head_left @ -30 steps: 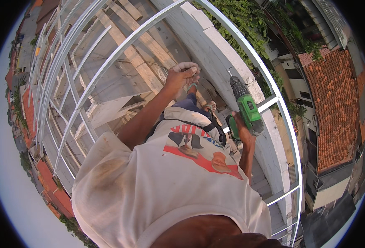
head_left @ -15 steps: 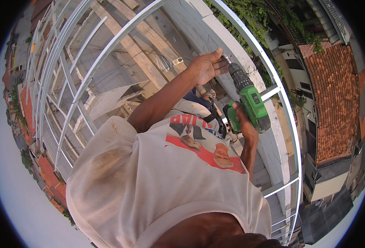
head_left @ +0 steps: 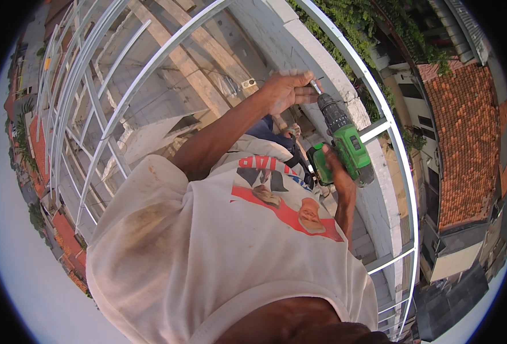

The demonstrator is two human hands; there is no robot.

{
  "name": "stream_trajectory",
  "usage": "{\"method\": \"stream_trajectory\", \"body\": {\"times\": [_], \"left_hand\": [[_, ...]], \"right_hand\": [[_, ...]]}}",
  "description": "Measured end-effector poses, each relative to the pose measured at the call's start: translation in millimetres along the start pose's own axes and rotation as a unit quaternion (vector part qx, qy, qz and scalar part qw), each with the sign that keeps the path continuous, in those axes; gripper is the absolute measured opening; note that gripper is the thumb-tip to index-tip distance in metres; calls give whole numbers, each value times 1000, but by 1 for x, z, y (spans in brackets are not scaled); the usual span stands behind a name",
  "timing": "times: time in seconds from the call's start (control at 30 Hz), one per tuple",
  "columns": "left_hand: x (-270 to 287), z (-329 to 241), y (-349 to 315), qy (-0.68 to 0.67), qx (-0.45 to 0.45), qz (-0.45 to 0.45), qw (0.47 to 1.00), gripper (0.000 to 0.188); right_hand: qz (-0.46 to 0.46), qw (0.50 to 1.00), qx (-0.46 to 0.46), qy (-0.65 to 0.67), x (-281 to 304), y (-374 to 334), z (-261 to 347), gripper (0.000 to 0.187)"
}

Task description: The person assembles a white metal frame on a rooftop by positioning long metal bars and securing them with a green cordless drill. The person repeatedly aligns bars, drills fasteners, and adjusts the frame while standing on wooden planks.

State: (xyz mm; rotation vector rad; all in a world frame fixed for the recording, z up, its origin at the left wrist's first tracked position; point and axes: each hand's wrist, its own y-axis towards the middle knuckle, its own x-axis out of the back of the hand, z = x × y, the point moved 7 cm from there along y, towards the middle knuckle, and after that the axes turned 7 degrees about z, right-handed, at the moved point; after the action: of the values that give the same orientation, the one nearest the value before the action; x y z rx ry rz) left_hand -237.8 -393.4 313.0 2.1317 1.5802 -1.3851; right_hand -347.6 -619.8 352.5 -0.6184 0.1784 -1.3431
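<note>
A green and black cordless drill (head_left: 351,150) is in my right hand (head_left: 339,171), whose fingers wrap round its grip. The drill's black chuck points up and to the left, with a silver driver bit (head_left: 315,86) in it. At the bit's tip, my left hand (head_left: 288,92) has its thumb on one side and its fingers on the other, closed about it. A thin dark piece sticks out beside the thumb; it is too small to name.
A light metal frame (head_left: 374,94) curves past the drill on the right, with crossbars joining it to the white wall ledge (head_left: 322,63). More metal bars (head_left: 96,109) stand at left. Wooden planks (head_left: 193,71) lie below. A tiled roof (head_left: 460,143) is far right.
My left hand has shifted slightly down and left, its knuckles a little blurred. The drill has moved slightly too, with its chuck a bit lower. My right hand keeps its grip.
</note>
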Motion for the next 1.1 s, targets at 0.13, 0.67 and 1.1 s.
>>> {"method": "stream_trajectory", "body": {"times": [0.13,0.67,1.1], "left_hand": [[-10,1,-5,-9,21,25,999,26],[-15,37,11,-149,37,30,988,50],[125,-7,314,858,-181,-59,478,74]], "right_hand": [[-2,971,200,-133,1,-2,35,27],[4,1000,27,8,7,7,-14,31],[-132,988,-74,6,12,66,-66,45]]}}
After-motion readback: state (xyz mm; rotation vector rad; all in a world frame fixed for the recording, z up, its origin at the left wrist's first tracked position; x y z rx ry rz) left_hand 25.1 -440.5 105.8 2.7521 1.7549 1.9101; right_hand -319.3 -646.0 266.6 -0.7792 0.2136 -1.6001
